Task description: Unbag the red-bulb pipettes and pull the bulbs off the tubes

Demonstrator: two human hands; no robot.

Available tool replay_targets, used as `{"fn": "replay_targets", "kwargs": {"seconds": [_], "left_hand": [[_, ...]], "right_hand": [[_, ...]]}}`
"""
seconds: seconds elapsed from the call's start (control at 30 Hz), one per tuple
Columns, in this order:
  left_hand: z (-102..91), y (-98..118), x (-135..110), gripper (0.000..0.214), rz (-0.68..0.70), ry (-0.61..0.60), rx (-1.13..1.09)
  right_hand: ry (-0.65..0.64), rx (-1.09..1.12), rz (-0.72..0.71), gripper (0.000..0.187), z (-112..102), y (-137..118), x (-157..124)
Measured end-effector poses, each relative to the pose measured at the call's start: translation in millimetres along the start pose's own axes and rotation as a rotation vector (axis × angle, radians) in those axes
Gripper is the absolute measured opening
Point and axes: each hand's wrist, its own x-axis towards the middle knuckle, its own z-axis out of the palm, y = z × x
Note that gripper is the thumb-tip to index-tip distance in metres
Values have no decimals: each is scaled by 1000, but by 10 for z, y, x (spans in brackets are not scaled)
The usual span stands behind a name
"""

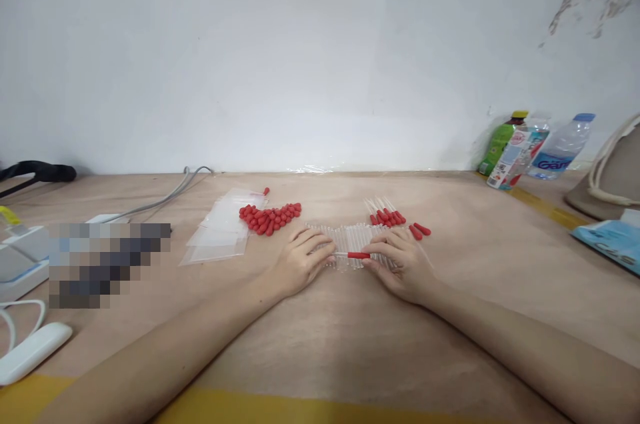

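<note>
Both my hands rest on a wooden table (320, 344) over a row of clear glass tubes (350, 235). My left hand (300, 263) pinches the clear end of a dropper (350, 255). My right hand (400, 263) pinches that dropper's red rubber cap. A pile of loose red caps (270, 217) lies to the upper left. Several finished droppers with red caps (387, 214) lie behind my right hand, and two more red-capped pieces (419, 231) lie to their right.
Clear plastic bags (220, 234) lie left of the red caps. Bottles (520, 144) stand at the far right by the wall, with a bag (615, 177) and a blue packet (607, 241). White devices and cables (30, 344) sit at the left.
</note>
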Motion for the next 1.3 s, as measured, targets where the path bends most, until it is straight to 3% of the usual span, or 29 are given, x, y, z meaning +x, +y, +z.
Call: {"fn": "replay_targets", "kwargs": {"seconds": [0.17, 0.37, 0.5, 0.97, 1.13, 1.3], "left_hand": [[11, 58, 34, 15, 2, -3, 19], [34, 138, 87, 17, 41, 31, 49], [44, 143, 68, 17, 108, 33, 34], [-11, 180, -8, 17, 74, 10, -91], [-36, 211, -3, 12, 81, 55, -83], [-37, 194, -52, 15, 83, 67, -96]], "right_hand": [[-32, -103, -39, 23, 74, -18, 23], [-11, -154, -121, 14, 170, -50, 49], [-15, -177, -160, 13, 146, -83, 53], [7, -273, -246, 11, 54, -122, -7], [47, -339, -308, 10, 25, -128, -19], [11, -329, -372, 20, -23, -103, -94]]}}
